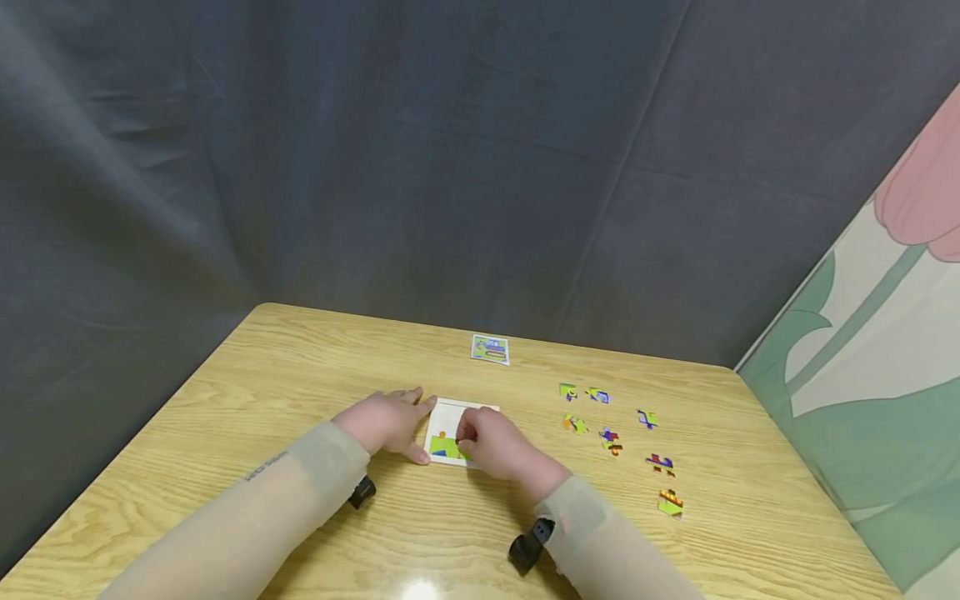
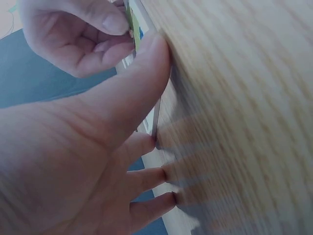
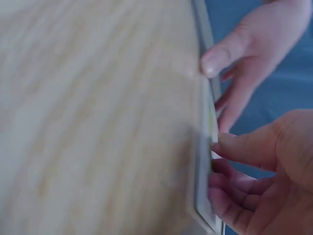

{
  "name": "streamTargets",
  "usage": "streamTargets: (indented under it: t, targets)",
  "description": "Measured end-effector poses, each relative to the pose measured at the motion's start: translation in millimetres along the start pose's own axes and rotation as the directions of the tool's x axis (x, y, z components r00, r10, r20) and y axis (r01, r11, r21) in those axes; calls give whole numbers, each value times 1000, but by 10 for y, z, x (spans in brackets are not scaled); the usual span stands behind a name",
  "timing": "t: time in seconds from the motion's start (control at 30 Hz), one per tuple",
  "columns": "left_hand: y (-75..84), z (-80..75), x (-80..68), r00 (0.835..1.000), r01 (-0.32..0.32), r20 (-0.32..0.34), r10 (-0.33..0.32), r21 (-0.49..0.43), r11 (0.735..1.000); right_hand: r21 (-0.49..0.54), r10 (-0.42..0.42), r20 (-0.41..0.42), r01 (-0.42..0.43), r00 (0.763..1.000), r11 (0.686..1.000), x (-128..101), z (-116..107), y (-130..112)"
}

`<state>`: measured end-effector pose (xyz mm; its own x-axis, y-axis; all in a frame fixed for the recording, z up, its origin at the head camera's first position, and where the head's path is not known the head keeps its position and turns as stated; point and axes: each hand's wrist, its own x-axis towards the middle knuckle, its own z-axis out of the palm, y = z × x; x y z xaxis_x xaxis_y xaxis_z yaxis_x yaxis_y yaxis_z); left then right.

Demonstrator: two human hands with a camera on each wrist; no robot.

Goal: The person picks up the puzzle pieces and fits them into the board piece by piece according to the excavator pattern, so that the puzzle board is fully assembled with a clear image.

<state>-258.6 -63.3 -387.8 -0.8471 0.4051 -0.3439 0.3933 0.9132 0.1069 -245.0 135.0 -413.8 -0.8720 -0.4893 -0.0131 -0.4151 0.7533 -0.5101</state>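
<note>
Clearly, from the head view, the work in hand is fitting a piece into the puzzle tray [image 1: 467,410], a white frame lying flat on the tabletop [image 1: 300,375] close in front of the person. The left hand [image 1: 386,421] lies with straight fingers against the tray's left edge, steadying it. The right hand [image 1: 491,442] rests over the tray's lower right part, fingers curled down onto the placed pieces [image 1: 444,448], green and blue with a spot of orange. To the right, well apart from the tray, loose pieces [image 1: 611,440] lie scattered, and a small reference card [image 1: 490,348] sits near the far edge.

From the left wrist view, the left hand [image 2: 73,161] is open, thumb and fingertips touching the tray's edge [image 2: 156,117], while the right hand [image 2: 78,34] pinches a green piece [image 2: 134,32] at the tray.

From the right wrist view, the right hand [image 3: 264,171] curls its fingers onto the tray [image 3: 203,161]; the left thumb [image 3: 220,58] presses beside it.

Judging by this, the piece is being seated; the next move calls for pressing it flush while the frame is steadied, then reaching right for another loose piece.
</note>
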Motion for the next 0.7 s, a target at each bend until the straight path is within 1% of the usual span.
streamTargets:
  t: [0.1, 0.17, 0.23, 0.3, 0.4, 0.5, 0.6, 0.67, 0.7]
  targets:
    - [-6, 5, -1, 1000, -2, -3, 2, -10, 1000, 64, -15, 18, 14, 1000, 998, -40, -78, 18]
    - [-8, 12, -4, 1000, -2, 0, 2, -16, 1000, 119, -14, 17, 12, 1000, 993, -75, -146, 57]
    - [-6, 18, -7, 1000, -5, 1, 5, -18, 1000, 158, -8, -8, 9, 1000, 987, -133, -245, 118]
    - [-2, 26, -13, 1000, -8, 0, 8, -28, 1000, 172, -6, -50, 15, 999, 985, -224, -388, 202]
    - [4, 41, -20, 1000, -4, -4, 4, -35, 999, 148, 7, -102, 9, 995, 989, -444, -703, 373]
    - [15, 58, -18, 1000, 3, -11, -3, -33, 999, 115, 35, -109, -22, 993, 993, -749, -1053, 620]
    - [26, 74, -10, 1000, 5, -23, -6, -28, 1000, 60, 80, -70, -76, 994, 995, -1073, -1306, 907]
    - [32, 84, -9, 999, 9, -33, -10, -28, 1000, 31, 139, -14, -139, 990, 990, -1271, -1389, 1088]
    - [33, 90, -5, 999, 12, -35, -13, -28, 1000, 11, 178, 12, -178, 984, 984, -1357, -1407, 1172]
